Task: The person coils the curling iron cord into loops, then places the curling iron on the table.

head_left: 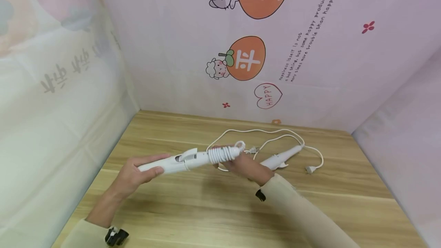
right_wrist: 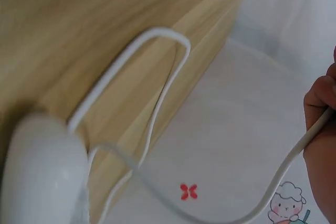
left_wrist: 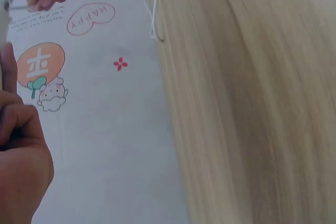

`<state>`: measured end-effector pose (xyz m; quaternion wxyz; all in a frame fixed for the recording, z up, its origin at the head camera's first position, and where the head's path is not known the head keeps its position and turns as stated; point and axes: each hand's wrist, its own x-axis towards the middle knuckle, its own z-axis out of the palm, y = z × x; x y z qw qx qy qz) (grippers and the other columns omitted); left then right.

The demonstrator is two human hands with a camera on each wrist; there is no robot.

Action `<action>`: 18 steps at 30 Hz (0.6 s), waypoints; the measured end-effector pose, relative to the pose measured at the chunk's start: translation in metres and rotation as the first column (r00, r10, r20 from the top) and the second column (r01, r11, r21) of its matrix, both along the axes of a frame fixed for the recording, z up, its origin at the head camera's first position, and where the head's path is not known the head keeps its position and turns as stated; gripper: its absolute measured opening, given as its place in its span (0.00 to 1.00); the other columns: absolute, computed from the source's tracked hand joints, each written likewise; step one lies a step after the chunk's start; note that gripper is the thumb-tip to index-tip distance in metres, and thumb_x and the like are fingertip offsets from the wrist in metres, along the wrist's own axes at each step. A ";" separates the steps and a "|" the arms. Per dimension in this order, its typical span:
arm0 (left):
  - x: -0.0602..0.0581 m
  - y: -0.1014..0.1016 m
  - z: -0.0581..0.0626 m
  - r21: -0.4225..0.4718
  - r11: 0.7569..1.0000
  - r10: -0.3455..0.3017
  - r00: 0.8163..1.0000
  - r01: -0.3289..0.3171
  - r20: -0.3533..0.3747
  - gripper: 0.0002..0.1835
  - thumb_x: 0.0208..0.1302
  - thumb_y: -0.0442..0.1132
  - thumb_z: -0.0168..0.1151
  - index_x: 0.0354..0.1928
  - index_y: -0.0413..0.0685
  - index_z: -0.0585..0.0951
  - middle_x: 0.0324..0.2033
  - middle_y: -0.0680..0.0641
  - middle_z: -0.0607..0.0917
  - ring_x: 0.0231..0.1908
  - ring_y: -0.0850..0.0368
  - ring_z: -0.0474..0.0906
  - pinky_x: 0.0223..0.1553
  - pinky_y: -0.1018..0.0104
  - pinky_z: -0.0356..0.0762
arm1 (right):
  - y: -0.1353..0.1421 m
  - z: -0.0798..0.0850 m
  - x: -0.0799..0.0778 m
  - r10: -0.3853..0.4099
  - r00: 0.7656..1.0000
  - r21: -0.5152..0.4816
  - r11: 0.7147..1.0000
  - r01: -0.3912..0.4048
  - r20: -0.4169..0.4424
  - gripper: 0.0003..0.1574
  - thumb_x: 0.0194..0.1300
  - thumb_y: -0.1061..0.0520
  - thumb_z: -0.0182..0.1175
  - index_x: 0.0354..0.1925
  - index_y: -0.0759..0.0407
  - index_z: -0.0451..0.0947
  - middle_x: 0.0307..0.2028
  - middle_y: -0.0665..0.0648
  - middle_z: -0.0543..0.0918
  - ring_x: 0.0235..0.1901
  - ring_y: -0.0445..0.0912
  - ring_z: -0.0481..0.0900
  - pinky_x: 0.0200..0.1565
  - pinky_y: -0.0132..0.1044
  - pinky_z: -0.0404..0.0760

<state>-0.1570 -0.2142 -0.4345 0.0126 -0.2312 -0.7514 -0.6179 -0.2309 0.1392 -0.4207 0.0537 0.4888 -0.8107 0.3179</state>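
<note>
My left hand (head_left: 132, 174) grips one end of a white curling iron (head_left: 179, 163), held tilted above the table. A raised lever shows on its body. White cord (head_left: 220, 155) is wound in several turns round the iron's other end. Behind that end is my right hand (head_left: 244, 167), its fingers partly hidden in the head view. In the right wrist view this hand (right_wrist: 321, 124) holds a white cord (right_wrist: 281, 174) with curled fingers. A second white curling iron (head_left: 275, 161) lies on the table just beyond my right wrist.
White cord loops (head_left: 255, 129) spread over the back of the wooden table (head_left: 165, 209). One plug (head_left: 311, 169) lies at the right, another plug (head_left: 253, 150) near the middle. Printed cloth walls (head_left: 179, 49) stand behind the table and at both sides.
</note>
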 end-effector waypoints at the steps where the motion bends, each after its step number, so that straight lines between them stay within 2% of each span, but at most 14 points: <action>1: 0.000 0.002 -0.001 0.000 1.000 0.031 1.000 -0.031 -0.001 0.19 0.72 0.27 0.69 0.63 0.40 0.87 0.53 0.65 0.92 0.39 0.66 0.81 0.33 0.69 0.80 | -0.002 -0.001 0.001 -0.001 1.000 -0.014 1.000 0.001 0.025 0.08 0.78 0.68 0.62 0.43 0.57 0.83 0.34 0.51 0.89 0.38 0.41 0.85 0.44 0.33 0.83; 4: -0.002 0.006 -0.002 0.004 0.993 0.117 0.992 -0.117 -0.040 0.20 0.71 0.27 0.71 0.63 0.38 0.87 0.56 0.67 0.90 0.47 0.64 0.86 0.42 0.68 0.86 | -0.008 -0.002 0.003 -0.021 0.999 -0.043 0.999 0.023 0.044 0.11 0.82 0.66 0.57 0.40 0.58 0.83 0.28 0.50 0.86 0.32 0.41 0.83 0.37 0.31 0.79; 5: -0.003 0.008 -0.003 0.006 0.990 0.144 0.988 -0.144 -0.059 0.20 0.70 0.27 0.71 0.63 0.37 0.87 0.55 0.68 0.90 0.47 0.65 0.86 0.43 0.69 0.86 | -0.010 -0.001 0.003 -0.033 0.998 -0.051 0.998 0.036 0.045 0.11 0.83 0.66 0.57 0.41 0.59 0.84 0.27 0.50 0.86 0.30 0.41 0.83 0.35 0.30 0.78; 9: -0.002 0.014 -0.004 0.027 0.976 0.216 0.968 -0.214 -0.127 0.20 0.66 0.24 0.74 0.60 0.36 0.88 0.54 0.70 0.90 0.41 0.67 0.87 0.35 0.70 0.86 | -0.013 0.001 0.005 -0.085 0.995 -0.047 0.995 0.088 0.047 0.13 0.84 0.65 0.56 0.41 0.62 0.85 0.25 0.50 0.85 0.26 0.36 0.79 0.30 0.28 0.75; 12: -0.002 0.019 -0.005 0.049 0.972 0.236 0.950 -0.231 -0.206 0.22 0.62 0.22 0.76 0.58 0.38 0.90 0.53 0.64 0.92 0.38 0.67 0.87 0.29 0.71 0.84 | -0.013 0.001 0.007 -0.132 0.990 -0.049 0.990 0.135 0.056 0.14 0.84 0.65 0.55 0.41 0.61 0.86 0.24 0.49 0.84 0.24 0.31 0.73 0.28 0.29 0.73; 14: -0.002 0.023 -0.005 0.060 0.970 0.242 0.928 -0.235 -0.284 0.23 0.58 0.20 0.77 0.57 0.38 0.90 0.53 0.55 0.94 0.37 0.67 0.87 0.28 0.71 0.83 | -0.013 0.001 0.008 -0.159 0.985 -0.058 0.985 0.162 0.061 0.13 0.84 0.64 0.55 0.42 0.61 0.86 0.24 0.49 0.84 0.24 0.30 0.70 0.27 0.29 0.72; 15: -0.002 0.025 -0.005 0.063 0.968 0.250 0.910 -0.243 -0.331 0.24 0.56 0.20 0.78 0.57 0.38 0.90 0.52 0.50 0.94 0.37 0.67 0.87 0.28 0.72 0.82 | -0.013 0.001 0.008 -0.168 0.984 -0.057 0.984 0.171 0.052 0.13 0.84 0.64 0.56 0.42 0.60 0.86 0.24 0.49 0.83 0.23 0.29 0.69 0.27 0.30 0.72; 18: -0.002 0.028 -0.006 0.058 0.945 0.313 0.842 -0.321 -0.439 0.27 0.52 0.19 0.80 0.56 0.40 0.91 0.49 0.40 0.94 0.35 0.70 0.86 0.25 0.75 0.79 | -0.012 0.002 0.009 -0.183 0.983 -0.048 0.982 0.184 0.021 0.11 0.84 0.62 0.58 0.42 0.59 0.86 0.23 0.48 0.83 0.22 0.29 0.68 0.29 0.29 0.74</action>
